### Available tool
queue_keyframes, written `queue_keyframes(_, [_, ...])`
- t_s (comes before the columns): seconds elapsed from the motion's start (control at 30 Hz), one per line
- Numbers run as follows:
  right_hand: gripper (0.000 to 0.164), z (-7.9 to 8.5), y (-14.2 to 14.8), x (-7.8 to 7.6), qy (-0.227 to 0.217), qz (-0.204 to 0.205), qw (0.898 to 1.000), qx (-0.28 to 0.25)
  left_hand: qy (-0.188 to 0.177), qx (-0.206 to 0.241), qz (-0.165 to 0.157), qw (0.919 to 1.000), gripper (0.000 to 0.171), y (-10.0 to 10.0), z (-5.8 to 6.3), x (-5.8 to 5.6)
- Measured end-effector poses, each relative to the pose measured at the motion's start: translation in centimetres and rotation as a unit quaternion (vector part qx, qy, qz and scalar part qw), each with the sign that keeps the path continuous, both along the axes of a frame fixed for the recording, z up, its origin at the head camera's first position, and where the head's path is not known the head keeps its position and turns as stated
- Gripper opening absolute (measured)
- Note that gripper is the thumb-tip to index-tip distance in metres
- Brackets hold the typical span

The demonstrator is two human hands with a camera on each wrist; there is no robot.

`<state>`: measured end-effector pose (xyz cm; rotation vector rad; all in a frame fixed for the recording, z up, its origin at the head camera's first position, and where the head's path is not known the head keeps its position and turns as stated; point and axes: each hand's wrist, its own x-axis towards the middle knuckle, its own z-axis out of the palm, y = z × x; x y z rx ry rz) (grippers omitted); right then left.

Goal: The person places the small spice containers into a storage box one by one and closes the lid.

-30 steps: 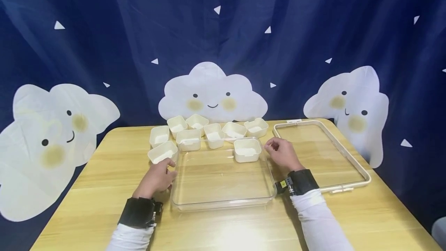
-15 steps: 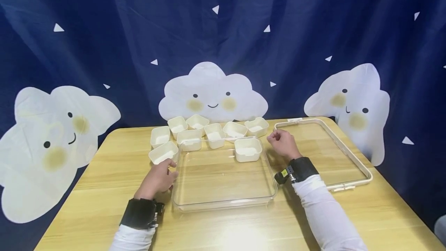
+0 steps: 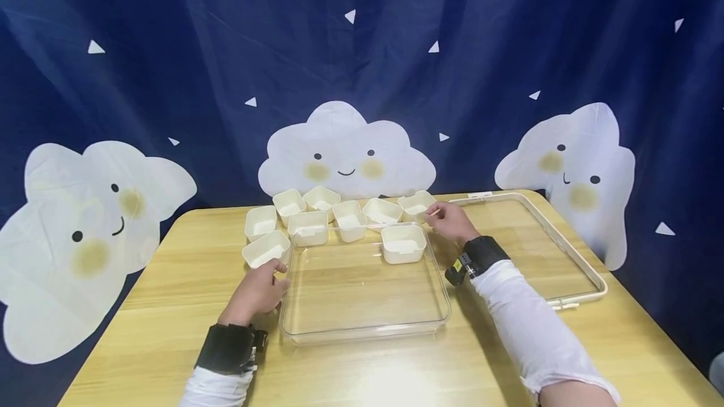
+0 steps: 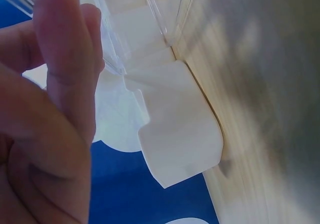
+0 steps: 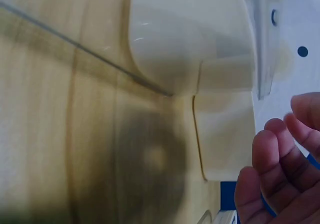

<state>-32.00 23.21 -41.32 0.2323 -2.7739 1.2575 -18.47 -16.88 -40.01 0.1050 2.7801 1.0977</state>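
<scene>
My left hand (image 3: 256,293) is at the left side of a clear rectangular plastic box (image 3: 364,333), fingertips right by its rim. In the left wrist view, a cream plastic bin (image 4: 175,126) lies just past the fingers (image 4: 65,53). One small cream bin (image 3: 404,251) sits inside the clear box, in its far right corner. Beyond that corner, my right hand (image 3: 452,222) is held near another cream bin (image 3: 415,204) behind the box. The right wrist view shows its fingers (image 5: 267,156) loosely bent, holding nothing, close to the bin's wall.
Several more cream bins (image 3: 307,232) stand in a cluster behind and left of the clear box. To the right lies a clear lid (image 3: 532,250) with a white frame and clips. A blue curtain (image 3: 351,61) with cloud prints hangs behind the wooden table (image 3: 153,325).
My right hand first drew slightly right, then moved left and forward to the rearmost right bin. My left hand and the bins have stayed nearly in place.
</scene>
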Motion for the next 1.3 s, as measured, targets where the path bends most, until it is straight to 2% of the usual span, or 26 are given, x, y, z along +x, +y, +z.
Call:
queue_keyframes(0.13, [0.014, 0.3, -0.6, -0.3, -0.019, 0.015, 1.0, -0.015, -0.002, -0.004, 0.003, 1.0, 0.03, 0.0, -0.2, 0.0])
queue_keyframes(0.43, [0.013, -0.1, -1.3, -0.9, -0.017, 0.029, 0.999, 0.008, -0.006, -0.004, 0.009, 0.9999, 0.03, 0.1, -0.6, 0.1])
queue_keyframes(0.67, [0.021, -0.4, -1.4, -1.9, -0.029, 0.05, 0.998, 0.018, -0.001, -0.006, 0.009, 0.9999, 0.029, 0.1, -0.5, 0.1])
queue_keyframes(0.93, [0.031, 0.0, -1.6, -1.9, -0.061, 0.074, 0.994, 0.055, -0.003, -0.003, 0.011, 0.9999, 0.028, 0.0, -0.4, 0.1])
queue_keyframes(1.13, [0.03, -0.1, -1.5, -2.1, -0.062, 0.078, 0.991, 0.087, 0.005, -0.009, 0.012, 0.9999, 0.028, 0.0, -0.4, -0.1])
queue_keyframes(1.3, [0.029, -0.2, -1.3, -2.1, -0.069, 0.072, 0.992, 0.081, 0.007, -0.008, 0.013, 0.9999, 0.028, 0.0, -0.5, -0.1])
